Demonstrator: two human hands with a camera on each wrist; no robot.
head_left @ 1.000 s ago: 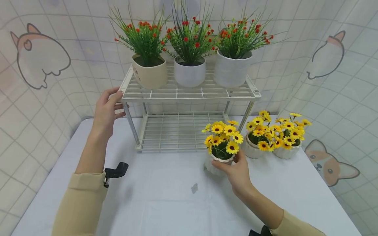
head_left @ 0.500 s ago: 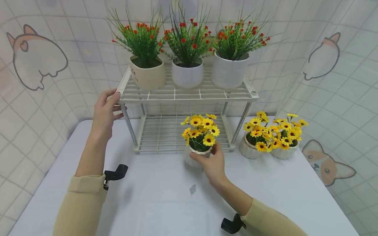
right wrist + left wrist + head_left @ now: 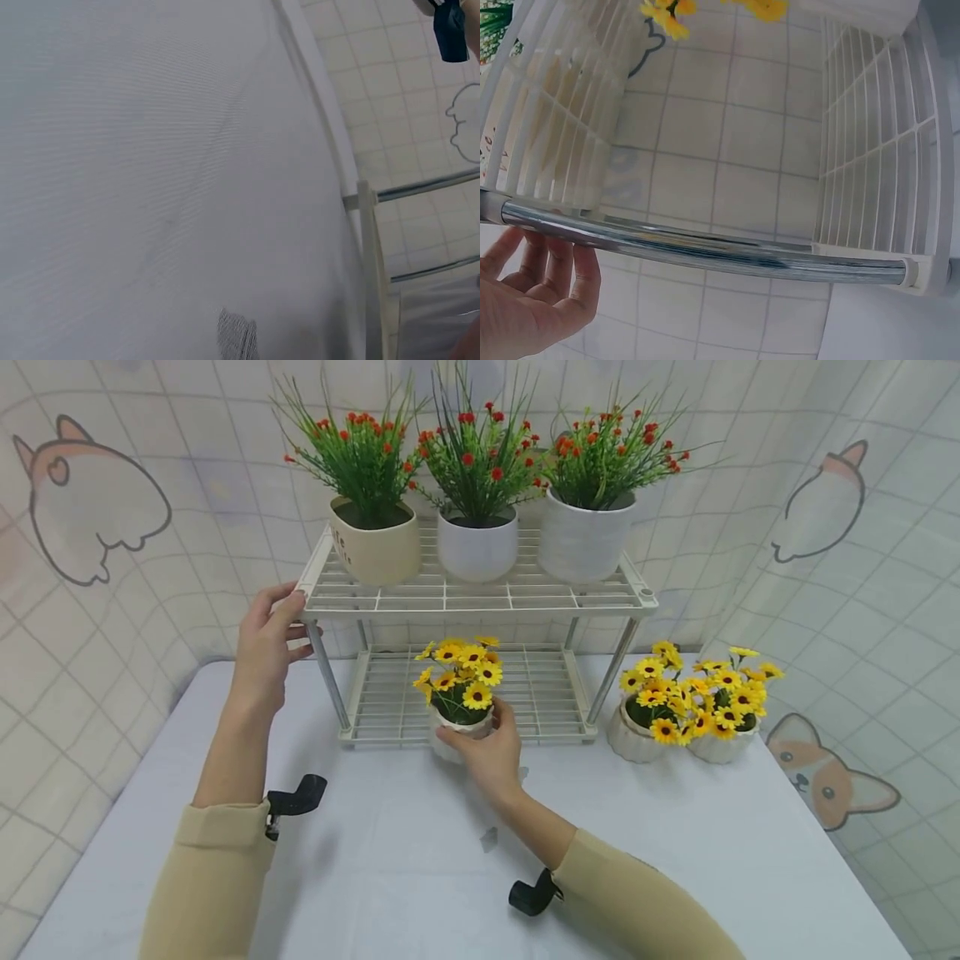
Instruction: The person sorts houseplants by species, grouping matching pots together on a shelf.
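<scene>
My right hand (image 3: 492, 758) holds a small white pot (image 3: 447, 746) of yellow flowers (image 3: 459, 673) by its side, thumb in front. The pot stands at the front edge of the lower shelf (image 3: 525, 693) of a white two-tier wire rack; whether it touches the shelf or the table I cannot tell. At the rack's upper left corner, my left hand (image 3: 264, 647) grips the frame. In the left wrist view its fingers (image 3: 585, 277) curl up against the metal post (image 3: 727, 255). The right wrist view shows mostly tablecloth, and the pot is out of its sight.
On the top shelf (image 3: 480, 602) stand a cream pot (image 3: 378, 553) and two white pots (image 3: 477, 547), all with red flowers and grass. Two more pots of yellow flowers (image 3: 637, 739) sit on the table right of the rack. A tiled-pattern curtain (image 3: 825, 610) hangs behind.
My right hand has carried the pot of yellow flowers leftward along the rack's front, from its right post to near the middle of the lower shelf. My left hand stays on the rack's corner.
</scene>
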